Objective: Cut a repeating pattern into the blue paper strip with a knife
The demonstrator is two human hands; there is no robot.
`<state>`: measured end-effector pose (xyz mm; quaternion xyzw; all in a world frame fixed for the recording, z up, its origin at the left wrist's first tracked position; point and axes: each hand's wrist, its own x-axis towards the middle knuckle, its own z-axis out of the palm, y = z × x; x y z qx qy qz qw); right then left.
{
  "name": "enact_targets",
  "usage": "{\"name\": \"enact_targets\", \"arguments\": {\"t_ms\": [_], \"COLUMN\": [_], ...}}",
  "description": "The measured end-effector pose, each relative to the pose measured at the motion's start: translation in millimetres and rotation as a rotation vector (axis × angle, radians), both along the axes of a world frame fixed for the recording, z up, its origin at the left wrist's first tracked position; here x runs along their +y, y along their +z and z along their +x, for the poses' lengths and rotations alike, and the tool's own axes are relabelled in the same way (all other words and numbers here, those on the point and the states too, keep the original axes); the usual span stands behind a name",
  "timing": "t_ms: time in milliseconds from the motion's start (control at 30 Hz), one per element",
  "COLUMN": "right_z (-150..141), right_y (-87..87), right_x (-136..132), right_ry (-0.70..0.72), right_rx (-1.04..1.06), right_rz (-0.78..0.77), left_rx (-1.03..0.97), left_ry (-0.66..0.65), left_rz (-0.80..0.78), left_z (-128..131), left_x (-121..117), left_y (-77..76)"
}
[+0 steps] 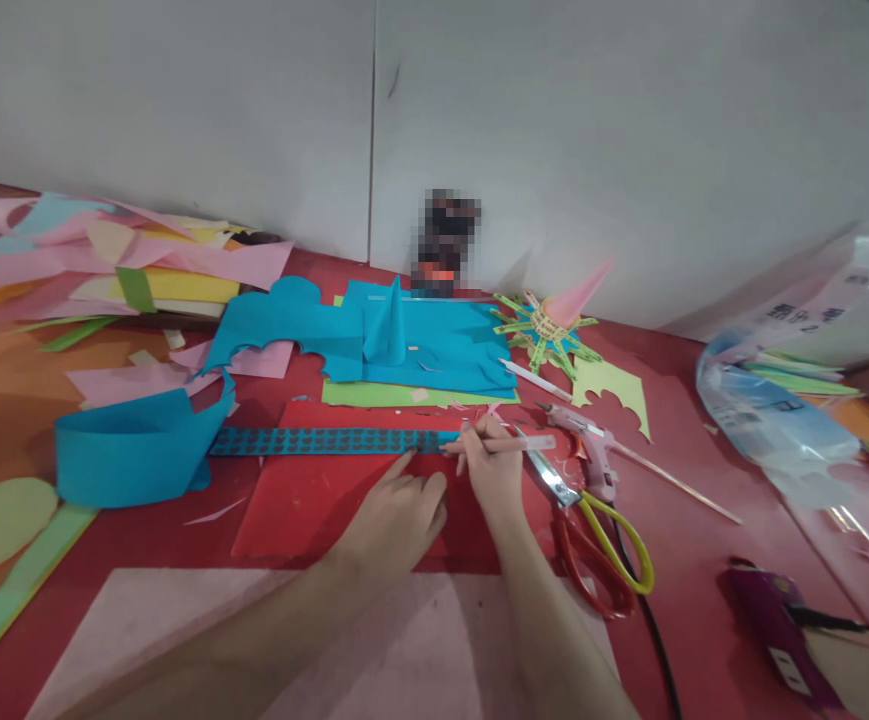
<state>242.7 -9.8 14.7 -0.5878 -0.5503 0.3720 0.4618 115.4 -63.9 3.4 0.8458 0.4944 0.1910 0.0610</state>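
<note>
My right hand is closed around a slim pale pen, its tip at the right part of a blue paper strip. Rows of small dark marks cover much of this strip. My left hand presses the strip's lower edge with an outstretched index finger, its other fingers loosely bent and nothing seen in them. Under the strip lies a red sheet. Just right of my right hand are large scissors with red and yellow handles, and a pink glue gun.
Behind the strip lie cut blue paper and a paper sunburst with a pink cone. Paper scraps pile up at the left, beside a curled blue band. At right are a plastic bag and a purple power strip.
</note>
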Motion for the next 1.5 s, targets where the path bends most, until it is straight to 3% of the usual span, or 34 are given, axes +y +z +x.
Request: {"name": "enact_targets", "arguments": {"t_ms": [267,667,1500], "right_z": [0.9,0.0,0.6], "right_y": [-8.5,-0.6,-4.3], "right_x": [1.0,-0.6,0.3], "right_ry": [0.038,0.005,0.037], "right_rx": [-0.005,-0.004,0.008], "right_rz": [-0.014,-0.004,-0.014], "left_rx": [-0.009,0.015,-0.023], "left_ry": [0.006,0.002,-0.001], "left_rz": [-0.009,-0.020,-0.043], "left_z": [0.4,0.2,0.5], "left_x": [0.5,0.1,0.3], "left_y": [-0.4,-1.2,1.5]}}
